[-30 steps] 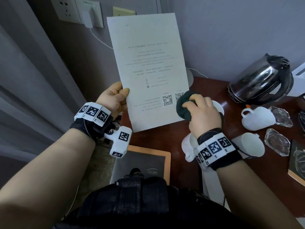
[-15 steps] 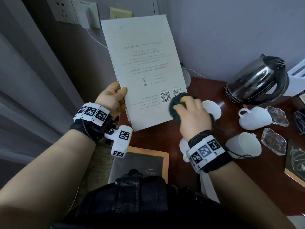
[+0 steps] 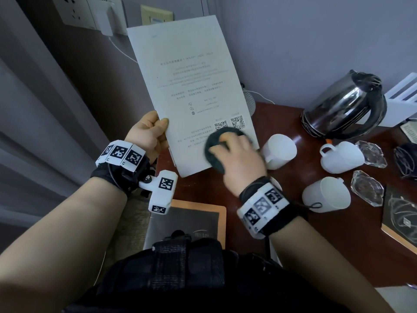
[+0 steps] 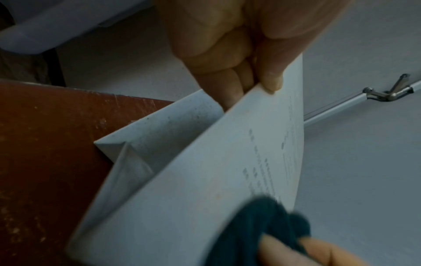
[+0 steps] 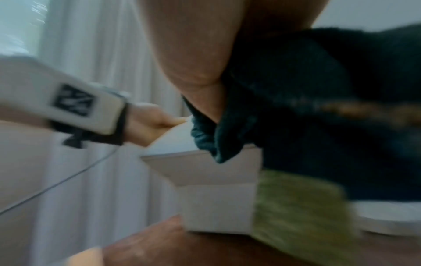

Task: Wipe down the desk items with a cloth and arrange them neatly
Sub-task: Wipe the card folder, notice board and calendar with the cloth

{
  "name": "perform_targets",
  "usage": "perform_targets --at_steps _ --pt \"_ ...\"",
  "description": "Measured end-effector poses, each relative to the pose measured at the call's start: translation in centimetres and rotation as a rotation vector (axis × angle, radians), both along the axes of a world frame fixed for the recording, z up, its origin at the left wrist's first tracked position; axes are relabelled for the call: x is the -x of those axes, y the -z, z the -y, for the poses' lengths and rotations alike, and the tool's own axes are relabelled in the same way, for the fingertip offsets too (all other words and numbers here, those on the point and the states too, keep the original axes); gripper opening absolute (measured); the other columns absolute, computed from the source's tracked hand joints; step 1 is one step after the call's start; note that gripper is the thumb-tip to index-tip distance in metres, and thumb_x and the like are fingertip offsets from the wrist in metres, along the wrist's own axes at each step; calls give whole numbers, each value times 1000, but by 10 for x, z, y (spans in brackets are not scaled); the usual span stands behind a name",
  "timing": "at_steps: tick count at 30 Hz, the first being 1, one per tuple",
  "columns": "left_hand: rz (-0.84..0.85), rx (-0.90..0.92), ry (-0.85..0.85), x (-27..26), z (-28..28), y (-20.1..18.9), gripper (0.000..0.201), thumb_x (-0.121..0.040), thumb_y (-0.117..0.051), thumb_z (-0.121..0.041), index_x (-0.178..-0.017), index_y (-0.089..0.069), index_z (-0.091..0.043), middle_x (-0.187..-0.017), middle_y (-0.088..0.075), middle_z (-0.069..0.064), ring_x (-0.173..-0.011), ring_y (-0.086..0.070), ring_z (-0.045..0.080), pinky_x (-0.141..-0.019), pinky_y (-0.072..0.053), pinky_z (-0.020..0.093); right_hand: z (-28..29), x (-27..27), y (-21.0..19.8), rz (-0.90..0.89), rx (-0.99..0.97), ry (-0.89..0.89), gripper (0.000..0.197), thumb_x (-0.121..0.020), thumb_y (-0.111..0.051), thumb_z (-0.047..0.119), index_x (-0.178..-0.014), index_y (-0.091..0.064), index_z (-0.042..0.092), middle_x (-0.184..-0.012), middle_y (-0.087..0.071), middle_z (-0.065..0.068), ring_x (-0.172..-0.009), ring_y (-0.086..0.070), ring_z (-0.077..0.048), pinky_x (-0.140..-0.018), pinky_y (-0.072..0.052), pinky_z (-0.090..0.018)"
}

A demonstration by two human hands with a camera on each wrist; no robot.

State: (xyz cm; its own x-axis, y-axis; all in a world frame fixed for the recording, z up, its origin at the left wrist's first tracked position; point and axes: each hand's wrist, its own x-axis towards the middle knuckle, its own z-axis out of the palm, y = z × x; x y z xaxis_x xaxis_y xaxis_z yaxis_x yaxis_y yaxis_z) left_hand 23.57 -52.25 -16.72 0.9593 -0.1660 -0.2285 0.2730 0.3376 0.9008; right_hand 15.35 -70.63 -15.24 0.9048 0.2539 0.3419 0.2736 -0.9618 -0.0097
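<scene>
Cloth (image 3: 216,152), bunched in right hand (image 3: 239,163), is pressing the booklet's (image 3: 191,91) 5 o'clock corner; left hand (image 3: 146,132) is pinching its 9 o'clock edge, long axis toward 12.

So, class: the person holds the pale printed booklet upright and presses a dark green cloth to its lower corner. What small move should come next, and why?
Probably sweep the dark green cloth up the pale printed booklet: the right hand covers only the bottom corner, while the left hand pinches the edge steady.
</scene>
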Motion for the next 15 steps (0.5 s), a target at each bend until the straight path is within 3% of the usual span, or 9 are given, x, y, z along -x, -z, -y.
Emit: perform_targets --at_steps 2,4,5,7,9,11,13,15 --pt "12 -24 15 3 1 -2 22 -99 -34 -5 -99 -54 -14 -62 -64 -7 -54 -64 5 -44 -48 18 -22 3 2 -25 46 -156 42 -69 -31 14 -80 -71 17 -94 -66 -9 -76 -57 -30 -49 -41 -23" --pt "22 -51 25 4 -2 -3 22 -99 -35 -6 -100 -55 -16 -75 -62 0 -56 -64 7 -45 -49 20 -24 2 -1 -50 50 -189 36 -70 -38 12 -83 -71 18 -97 -65 -8 -79 -57 -30 -51 -41 -23" --pt "26 -55 24 4 -4 -2 22 -99 -36 -6 -100 -56 -16 -79 -59 2 -58 -64 7 -47 -50 21 -18 -1 -4 -68 26 -154 31 -69 -47 8 -88 -70 17 -100 -64 -10 -81 -58 -33 -54 -43 -27" --pt "29 -49 18 3 -8 -2 22 -99 -36 -6 -99 -56 -16 -79 -55 3 -61 -65 8 -49 -51 23 3 -8 -11 -133 -45 22 41 -64 -61 -3 -101 -67 15 -111 -59 -14 -91 -55 -39 -59 -45 -34" --pt "34 -45 29 3 -8 -2 23 -99 -36 -6 -100 -56 -16 -81 -56 3 -67 -66 9 -53 -54 25 26 -14 -18 -195 -48 225 48 -68 -59 -5 -112 -61 15 -122 -51 -13 -102 -47 -38 -64 -40 -36" --pt "42 -42 39 3 -6 -2 23 -99 -36 -7 -101 -56 -16 -83 -58 3 -69 -67 10 -53 -54 24 34 -16 -22 -155 -27 319 48 -68 -60 -4 -113 -60 13 -123 -49 -13 -103 -45 -38 -64 -37 -36" --pt "40 -35 40 3 -3 -2 23 -99 -35 -6 -101 -56 -16 -78 -62 0 -69 -67 9 -54 -53 23 19 -11 -21 -105 -15 233 48 -59 -65 -5 -104 -64 10 -113 -56 -17 -91 -52 -40 -57 -38 -33" --pt "42 -31 36 3 1 -1 23 -99 -35 -5 -101 -56 -15 -71 -65 -4 -67 -67 8 -55 -54 22 -8 0 -13 -75 17 20 34 -61 -58 4 -93 -68 13 -103 -62 -15 -80 -58 -37 -51 -41 -29"
